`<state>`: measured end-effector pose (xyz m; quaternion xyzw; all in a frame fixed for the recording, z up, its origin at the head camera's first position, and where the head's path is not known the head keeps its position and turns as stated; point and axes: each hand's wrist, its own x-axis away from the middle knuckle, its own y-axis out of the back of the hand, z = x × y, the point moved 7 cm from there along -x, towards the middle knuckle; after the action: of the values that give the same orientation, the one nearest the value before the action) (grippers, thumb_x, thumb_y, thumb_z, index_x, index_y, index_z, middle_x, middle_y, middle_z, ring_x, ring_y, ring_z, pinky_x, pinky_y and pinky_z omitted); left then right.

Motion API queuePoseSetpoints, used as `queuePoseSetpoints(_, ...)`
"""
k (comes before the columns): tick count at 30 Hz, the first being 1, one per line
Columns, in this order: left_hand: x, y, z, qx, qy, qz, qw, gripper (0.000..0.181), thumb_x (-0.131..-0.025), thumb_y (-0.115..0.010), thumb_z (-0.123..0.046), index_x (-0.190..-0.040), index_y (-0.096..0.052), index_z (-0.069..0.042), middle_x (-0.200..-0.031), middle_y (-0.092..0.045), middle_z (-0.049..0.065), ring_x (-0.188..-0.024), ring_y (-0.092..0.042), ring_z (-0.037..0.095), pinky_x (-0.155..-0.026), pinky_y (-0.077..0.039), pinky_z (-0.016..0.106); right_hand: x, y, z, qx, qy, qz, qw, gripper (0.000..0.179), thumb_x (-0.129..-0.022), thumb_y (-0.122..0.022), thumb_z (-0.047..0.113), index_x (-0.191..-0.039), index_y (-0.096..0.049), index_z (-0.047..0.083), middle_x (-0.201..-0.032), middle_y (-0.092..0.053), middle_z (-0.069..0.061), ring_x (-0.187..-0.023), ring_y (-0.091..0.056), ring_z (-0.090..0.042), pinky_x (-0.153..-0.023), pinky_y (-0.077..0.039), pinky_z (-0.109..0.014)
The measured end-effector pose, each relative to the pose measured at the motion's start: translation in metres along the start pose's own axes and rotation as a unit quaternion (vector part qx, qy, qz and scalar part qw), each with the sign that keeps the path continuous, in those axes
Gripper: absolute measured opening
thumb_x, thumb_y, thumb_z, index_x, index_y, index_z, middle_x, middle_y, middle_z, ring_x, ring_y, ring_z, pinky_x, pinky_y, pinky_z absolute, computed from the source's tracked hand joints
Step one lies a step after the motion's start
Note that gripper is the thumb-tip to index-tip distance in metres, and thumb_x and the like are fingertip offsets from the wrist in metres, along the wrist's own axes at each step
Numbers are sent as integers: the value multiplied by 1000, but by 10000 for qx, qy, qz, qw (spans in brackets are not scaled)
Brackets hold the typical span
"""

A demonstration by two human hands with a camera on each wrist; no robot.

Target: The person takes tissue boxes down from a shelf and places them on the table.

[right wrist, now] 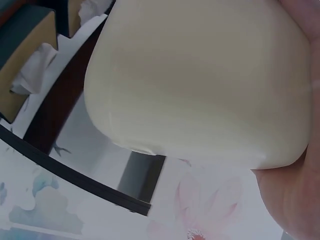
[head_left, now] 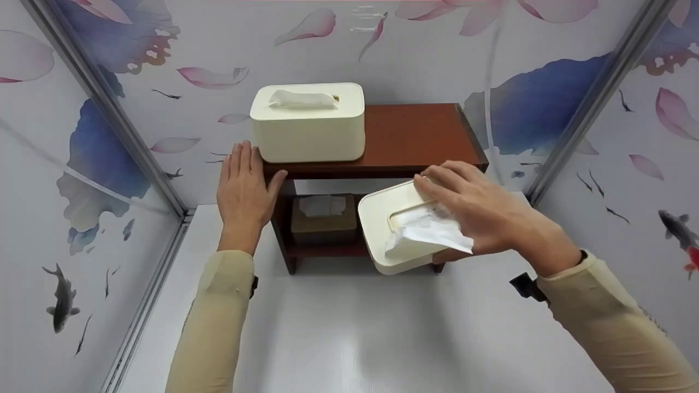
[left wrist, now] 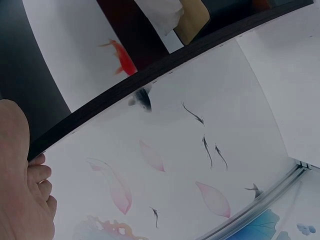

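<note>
My right hand (head_left: 480, 213) grips a cream tissue box (head_left: 374, 218) from its right side, in front of a small reddish-brown wooden shelf (head_left: 418, 134). The box is tilted, its slotted top and a loose white tissue (head_left: 428, 234) facing up at me. In the right wrist view, the smooth wall of the tissue box (right wrist: 200, 90) fills most of the picture. At the shelf's left end rests my left hand (head_left: 243, 191), fingers straight, thumb by the front edge. A second cream tissue box (head_left: 308, 139) stands upright on the shelf top's left half, beside that hand.
On the lower board sits a brown tissue box (head_left: 325, 226) with a tissue poking out. The shelf stands on a white surface (head_left: 338, 338), enclosed by printed panels (head_left: 415, 60) with metal corner rails (head_left: 104, 109).
</note>
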<state>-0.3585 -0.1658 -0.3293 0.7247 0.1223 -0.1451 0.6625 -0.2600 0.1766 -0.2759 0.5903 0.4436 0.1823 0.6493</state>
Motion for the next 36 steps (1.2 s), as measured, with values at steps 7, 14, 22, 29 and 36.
queuePoseSetpoints(7, 0, 1, 0, 10, -13, -77, 10000, 81, -100, -24, -62, -155, -20, -2, -164, -16, 14, -153, -11, 29, -127, -5, 39, 13, -34, 1, 69, 83, -25, 9999, 118, -56, -77, 75, -144, -44, 4, -135, -51, -17, -121, -44, -37, -106, -34, -52)
queuePoseSetpoints(14, 1, 2, 0, 43, 0, -155, 9999, 81, -100, -25, -62, -154, -23, -2, -163, -18, 15, -153, -12, 29, -127, -6, 40, 34, -76, -6, -109, -108, 222, 9996, 117, -56, -76, 77, -144, -44, 6, -132, -52, -15, -121, -46, -34, -105, -36, -50)
queuePoseSetpoints(22, 1, 1, 0, 93, 15, -151, 9998, 82, -100, -24, -63, -154, -22, -2, -163, -17, 15, -153, -12, 29, -127, -7, 40, 70, -124, -22, -377, -463, 459, 9972, 111, -56, -81, 70, -142, -48, 7, -130, -55, -16, -120, -49, -36, -103, -41, -53)
queuePoseSetpoints(29, 1, 0, 0, 81, 37, -140, 9999, 81, -100, -24, -63, -155, -22, -3, -164, -17, 14, -153, -12, 28, -127, -7, 41, 107, -165, -43, -594, -872, 587, 9927, 108, -58, -81, 69, -139, -50, 5, -128, -57, -17, -116, -52, -37, -102, -41, -55)
queuePoseSetpoints(36, 1, 0, -1, 43, 32, -120, 9999, 80, -100, -24, -62, -155, -21, -3, -164, -16, 14, -153, -11, 28, -126, -8, 41, 139, -194, -56, -560, -1116, 602, 9904, 105, -56, -82, 67, -136, -54, 6, -122, -59, -14, -113, -55, -37, -100, -43, -53)
